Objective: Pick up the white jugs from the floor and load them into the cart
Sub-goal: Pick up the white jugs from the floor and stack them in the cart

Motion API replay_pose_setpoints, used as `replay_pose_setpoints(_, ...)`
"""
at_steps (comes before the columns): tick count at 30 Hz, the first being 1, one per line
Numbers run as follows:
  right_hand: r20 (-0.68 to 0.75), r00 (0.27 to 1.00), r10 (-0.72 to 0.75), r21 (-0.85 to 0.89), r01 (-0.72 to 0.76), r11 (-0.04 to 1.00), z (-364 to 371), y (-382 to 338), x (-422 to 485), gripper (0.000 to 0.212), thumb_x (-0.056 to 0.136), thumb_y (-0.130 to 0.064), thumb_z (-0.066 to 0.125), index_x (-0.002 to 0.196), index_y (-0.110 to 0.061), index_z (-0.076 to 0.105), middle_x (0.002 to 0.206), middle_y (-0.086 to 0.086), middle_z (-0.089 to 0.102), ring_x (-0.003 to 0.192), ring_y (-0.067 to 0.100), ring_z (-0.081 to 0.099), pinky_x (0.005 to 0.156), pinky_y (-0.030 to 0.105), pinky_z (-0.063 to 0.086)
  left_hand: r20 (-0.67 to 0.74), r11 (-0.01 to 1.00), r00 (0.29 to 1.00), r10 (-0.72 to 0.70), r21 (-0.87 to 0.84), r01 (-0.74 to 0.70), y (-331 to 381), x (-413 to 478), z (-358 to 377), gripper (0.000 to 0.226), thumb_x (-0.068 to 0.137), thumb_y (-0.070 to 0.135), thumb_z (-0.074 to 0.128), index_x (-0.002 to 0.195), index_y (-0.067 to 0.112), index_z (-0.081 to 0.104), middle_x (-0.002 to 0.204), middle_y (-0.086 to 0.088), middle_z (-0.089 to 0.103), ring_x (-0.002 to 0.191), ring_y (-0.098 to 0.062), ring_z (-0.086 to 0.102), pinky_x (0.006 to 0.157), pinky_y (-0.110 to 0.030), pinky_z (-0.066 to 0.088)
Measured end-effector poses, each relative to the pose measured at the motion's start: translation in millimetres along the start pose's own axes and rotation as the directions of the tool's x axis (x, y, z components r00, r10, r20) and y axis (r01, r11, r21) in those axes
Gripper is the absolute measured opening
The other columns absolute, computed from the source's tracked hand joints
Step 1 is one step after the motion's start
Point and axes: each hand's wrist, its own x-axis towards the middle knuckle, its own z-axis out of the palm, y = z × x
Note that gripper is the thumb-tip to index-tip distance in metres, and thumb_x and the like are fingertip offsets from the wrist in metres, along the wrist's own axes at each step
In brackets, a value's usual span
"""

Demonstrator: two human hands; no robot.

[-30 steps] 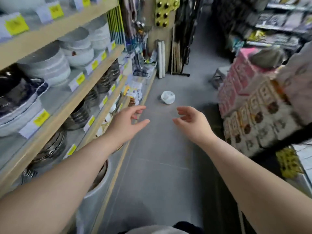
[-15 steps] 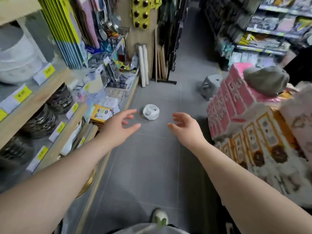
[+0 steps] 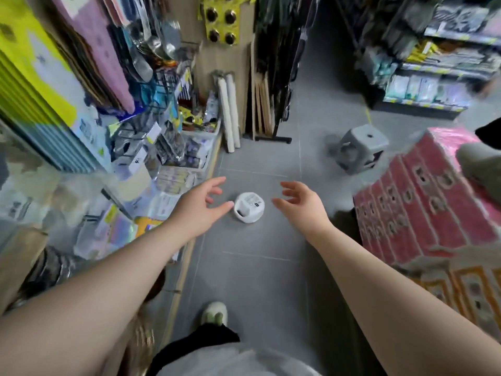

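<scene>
Left hand point(image 3: 199, 206) and right hand point(image 3: 303, 204), both empty, fingers spread and loosely curved, palms turned inward toward each other. The two hands flank the white jug point(image 3: 249, 208), which stands on the grey tiled floor point(image 3: 257, 283) in the middle of the aisle and lies between them in the frame. The left thumb tip lies just beside the jug's rim as pictured. Whether any finger makes contact cannot be told, since the view looks down from above and hides the height of the hands over the floor. The facing palms suggest preparation for a two-sided grasp, one hand to each flank of the round body, which would keep the jug level as it is lifted. The jug appears upright: its round lid, bearing a printed label, faces the camera, so the long axis runs vertically, from floor toward the viewer. A dark opening at the lid's edge, either spout or handle recess, points toward the lower left, on the left hand's side. Only one jug is visible. To the left, a low shelf point(image 3: 168, 169) crowded with packaged goods; to the right, stacked pink cartons point(image 3: 423, 207); beyond, a grey stool point(image 3: 359, 150). One shoe point(image 3: 214, 313) is planted short of the jug. No cart can be made out, so the loading step lies ahead.
</scene>
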Motion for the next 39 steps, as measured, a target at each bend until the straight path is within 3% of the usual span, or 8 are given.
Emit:
replay_pose_setpoints(11,0.002,0.982,0.189,0.084,-0.189,0.978,17,7,194,0.045,0.085,-0.022,0.070,0.129,-0.023,0.057,0.120,0.000,0.058,0.102,0.015,0.059,0.082,0.026,0.046,0.146,0.994,0.986,-0.077,0.083,0.065,-12,213,8,0.061,0.087,0.031,0.070,0.142,0.029,0.044,0.121,0.007,0.058,0.102,-0.013,0.056,0.091,-0.028,0.044)
replay_pose_setpoints(20,0.094,0.940,0.328,-0.006,-0.329,0.944,35,81,379,0.048,0.086,-0.026,0.070,0.131,-0.021,0.055,0.128,0.004,0.056,0.102,0.015,0.056,0.090,0.032,0.049,0.107,0.976,0.972,-0.212,0.074,0.204,-64,381,73,0.061,0.086,0.034,0.070,0.142,0.029,0.044,0.120,0.007,0.057,0.102,-0.014,0.057,0.090,-0.028,0.044)
replay_pose_setpoints(30,0.074,0.847,0.527,0.040,-0.530,0.847,168,293,492,0.051,0.085,-0.022,0.069,0.134,-0.020,0.053,0.129,0.004,0.056,0.096,0.013,0.054,0.085,0.026,0.043,0.196,0.944,0.926,-0.323,0.137,0.301,-277,486,223,0.062,0.086,0.031,0.071,0.142,0.030,0.043,0.114,0.005,0.058,0.089,-0.016,0.055,0.085,-0.027,0.043)
replay_pose_setpoints(34,0.085,0.805,0.588,0.095,-0.594,0.799,226,379,520,0.054,0.089,-0.021,0.067,0.139,-0.017,0.047,0.110,-0.004,0.054,0.088,0.011,0.054,0.081,0.026,0.042,0.256,0.933,0.900,-0.353,0.169,0.318,-376,513,289,0.067,0.085,0.031,0.072,0.144,0.030,0.042,0.113,0.004,0.058,0.086,-0.016,0.057,0.090,-0.034,0.049)
replay_pose_setpoints(37,0.069,0.781,0.621,0.105,-0.625,0.774,268,431,530,0.072,0.082,-0.037,0.071,0.145,-0.020,0.041,0.127,0.002,0.054,0.112,0.023,0.057,0.097,0.035,0.046,0.283,0.930,0.887,-0.365,0.151,0.334,-432,527,327,0.068,0.084,0.029,0.073,0.144,0.029,0.042,0.119,0.000,0.060,0.092,-0.019,0.059,0.094,-0.036,0.048)
replay_pose_setpoints(39,0.050,0.782,0.621,0.120,-0.622,0.774,295,468,536,0.100,0.058,-0.063,0.071,0.146,-0.027,0.037,0.137,0.008,0.051,0.120,0.027,0.056,0.103,0.044,0.046,0.291,0.933,0.886,-0.360,0.131,0.336,-464,537,348,0.071,0.083,0.034,0.074,0.145,0.031,0.041,0.132,-0.002,0.057,0.113,-0.021,0.057,0.104,-0.037,0.043)
